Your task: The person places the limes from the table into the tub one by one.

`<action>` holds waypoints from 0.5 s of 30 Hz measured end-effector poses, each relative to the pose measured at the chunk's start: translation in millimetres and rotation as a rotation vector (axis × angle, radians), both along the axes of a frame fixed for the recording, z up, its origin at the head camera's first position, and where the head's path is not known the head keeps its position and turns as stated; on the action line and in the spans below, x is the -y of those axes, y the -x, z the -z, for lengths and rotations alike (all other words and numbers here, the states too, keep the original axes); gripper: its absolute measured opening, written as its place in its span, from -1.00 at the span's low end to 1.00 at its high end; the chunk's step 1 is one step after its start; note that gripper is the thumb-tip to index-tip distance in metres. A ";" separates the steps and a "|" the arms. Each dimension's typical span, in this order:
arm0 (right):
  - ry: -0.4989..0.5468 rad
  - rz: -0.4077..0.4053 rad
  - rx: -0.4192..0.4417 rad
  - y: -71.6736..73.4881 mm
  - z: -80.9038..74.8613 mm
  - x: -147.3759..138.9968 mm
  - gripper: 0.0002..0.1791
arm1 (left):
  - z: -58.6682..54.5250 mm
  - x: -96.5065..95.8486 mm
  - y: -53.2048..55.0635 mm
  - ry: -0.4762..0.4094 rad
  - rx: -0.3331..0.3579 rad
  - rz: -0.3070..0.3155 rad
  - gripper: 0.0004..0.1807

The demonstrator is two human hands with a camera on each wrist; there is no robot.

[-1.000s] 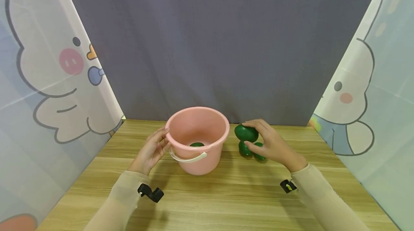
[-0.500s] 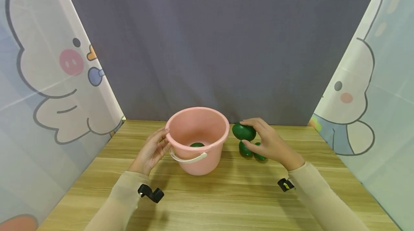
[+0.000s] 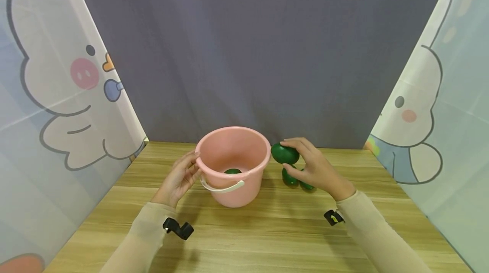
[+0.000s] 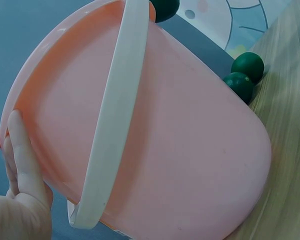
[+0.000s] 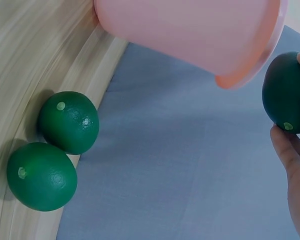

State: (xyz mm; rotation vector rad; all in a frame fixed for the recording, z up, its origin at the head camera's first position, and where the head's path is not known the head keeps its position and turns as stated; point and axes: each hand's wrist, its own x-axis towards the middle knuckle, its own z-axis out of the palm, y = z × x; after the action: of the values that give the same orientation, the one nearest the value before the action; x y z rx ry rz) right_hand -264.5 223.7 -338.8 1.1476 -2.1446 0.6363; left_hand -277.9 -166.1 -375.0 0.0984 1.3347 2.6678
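Note:
A pink bucket point(image 3: 250, 190) with a white handle point(image 3: 225, 189) stands upright on the wooden table. My left hand point(image 3: 178, 180) grips its rim on the left side, fingers and thumb on either side of the edge in the left wrist view. Held between the thumb and fingers of my right hand point(image 3: 315, 172) is a dark green avocado point(image 3: 285, 154), raised just right of the bucket's rim. Below it, two more avocados point(image 5: 69, 122) rest side by side on the table. Inside the bucket, part of another avocado point(image 3: 232, 171) shows at the bottom; the front wall hides the rest.
A grey cloth point(image 3: 244, 52) hangs right behind the table's point(image 3: 237, 243) back edge. Cartoon-printed curtains point(image 3: 451, 145) flank both sides. A black wrist mount sits on each sleeve.
My right hand has moved slightly left with the avocado, away from the two on the table and closer to the bucket's rim. The left hand and bucket have stayed still.

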 end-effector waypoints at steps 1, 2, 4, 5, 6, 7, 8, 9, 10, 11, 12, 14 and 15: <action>0.001 0.002 -0.003 0.0 -0.2 0.7 -0.34 | 0.1 0.0 0.1 0.000 0.001 -0.001 -0.85; 0.001 0.005 -0.005 -0.1 -0.6 1.4 -0.33 | 0.0 0.0 0.3 0.000 0.001 -0.001 -0.85; 0.003 0.006 -0.011 0.0 -1.1 2.5 -0.34 | -0.2 -0.1 0.4 0.001 0.000 0.000 -0.85; 0.004 0.007 -0.012 0.0 -1.3 2.9 -0.34 | -0.3 -0.1 0.4 0.002 0.000 0.000 -0.84; 0.006 0.007 -0.015 0.1 -1.4 3.3 -0.34 | -0.4 -0.1 0.4 0.003 -0.001 0.001 -0.84; 0.007 0.006 -0.016 0.3 -1.6 3.6 -0.34 | -0.5 -0.1 0.4 0.002 0.000 -0.002 -0.84; 0.008 0.005 -0.016 0.5 -1.7 3.9 -0.34 | -0.5 -0.1 0.3 0.003 0.000 -0.001 -0.84; 0.008 0.004 -0.016 0.8 -1.7 4.2 -0.35 | -0.6 -0.1 0.3 0.004 0.001 -0.002 -0.84; 0.008 0.004 -0.017 1.0 -1.8 4.5 -0.35 | -0.6 -0.2 0.3 0.006 0.003 -0.005 -0.84; 0.007 0.004 -0.018 1.2 -1.8 4.8 -0.36 | -0.7 -0.3 0.2 0.006 0.007 -0.006 -0.84; 0.007 0.003 -0.021 1.5 -1.9 5.2 -0.38 | -0.8 -0.3 0.2 0.007 0.008 -0.008 -0.84; 0.005 0.003 -0.024 2.2 -2.0 6.1 -0.41 | -1.0 -0.5 0.1 0.008 0.011 -0.010 -0.84; 0.005 0.002 -0.026 2.6 -2.2 6.8 -0.42 | -1.0 -0.4 0.1 0.009 0.011 -0.011 -0.84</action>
State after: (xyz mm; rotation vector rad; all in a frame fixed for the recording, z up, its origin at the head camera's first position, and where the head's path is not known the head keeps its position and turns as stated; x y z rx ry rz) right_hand -267.2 216.9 -336.5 1.1442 -2.1211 0.6227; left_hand -278.0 -165.7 -374.0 0.0748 1.3477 2.6669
